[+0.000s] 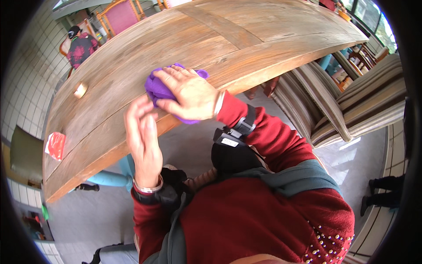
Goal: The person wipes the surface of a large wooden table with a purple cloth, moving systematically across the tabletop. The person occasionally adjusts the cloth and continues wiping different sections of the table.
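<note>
A bunched purple cloth (157,86) lies on the wooden table (138,66) close to its near edge. My right hand (189,90) rests flat over the cloth, fingers spread and pointing up and left. Part of the cloth hangs past the table's edge below my wrist. Just left of it is my left hand (144,138), slightly blurred, palm turned inward and fingers extended, with nothing held. Its fingertips are near the cloth's lower left side; whether they touch it, I cannot tell.
On the table's left part are a small round container (80,90) and a red and white packet (55,146). A striped upholstered chair (329,99) stands at the right near edge. Beyond the table are a pink-backed chair (122,16) and a seated person (81,46); another person is at the far right end.
</note>
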The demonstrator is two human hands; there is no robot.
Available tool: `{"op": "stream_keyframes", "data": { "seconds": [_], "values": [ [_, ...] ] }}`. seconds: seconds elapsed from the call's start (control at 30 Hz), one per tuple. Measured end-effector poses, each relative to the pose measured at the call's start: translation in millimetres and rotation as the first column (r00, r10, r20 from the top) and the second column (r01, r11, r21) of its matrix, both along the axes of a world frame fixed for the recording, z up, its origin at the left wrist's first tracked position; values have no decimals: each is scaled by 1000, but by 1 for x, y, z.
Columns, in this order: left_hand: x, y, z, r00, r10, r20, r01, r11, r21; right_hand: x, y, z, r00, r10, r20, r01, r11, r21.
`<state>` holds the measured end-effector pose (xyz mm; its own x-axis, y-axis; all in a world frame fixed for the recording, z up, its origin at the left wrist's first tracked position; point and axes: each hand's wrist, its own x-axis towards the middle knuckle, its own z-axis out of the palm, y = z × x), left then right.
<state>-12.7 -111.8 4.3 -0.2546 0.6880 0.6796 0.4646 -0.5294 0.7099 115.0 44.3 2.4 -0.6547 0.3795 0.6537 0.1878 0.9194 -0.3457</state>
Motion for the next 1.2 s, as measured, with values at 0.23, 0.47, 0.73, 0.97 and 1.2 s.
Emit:
{"op": "stream_keyframes", "data": {
  "seconds": [0.23, 0.47, 0.73, 0.97, 1.2],
  "values": [
    [4, 60, 29, 693, 170, -700, -282, 958, -46, 69, 13, 19, 820, -154, -552, -55, 938, -344],
    [65, 101, 5, 667, 120, -735, -125, 991, 48, 158, -13, 62, 566, 0, -824, -134, 987, -93],
    [152, 158, 5, 604, 62, -795, -18, 998, 64, 188, -49, 74, 537, 166, -827, -39, 984, 173],
    [78, 126, 10, 566, 199, -800, -345, 939, -11, 179, -53, 67, 636, 34, -771, 72, 992, 104],
    [-96, 17, 10, 398, 463, -792, -747, 665, 14, 166, -44, 59, 720, 20, -694, 27, 998, 56]
  ]
}}
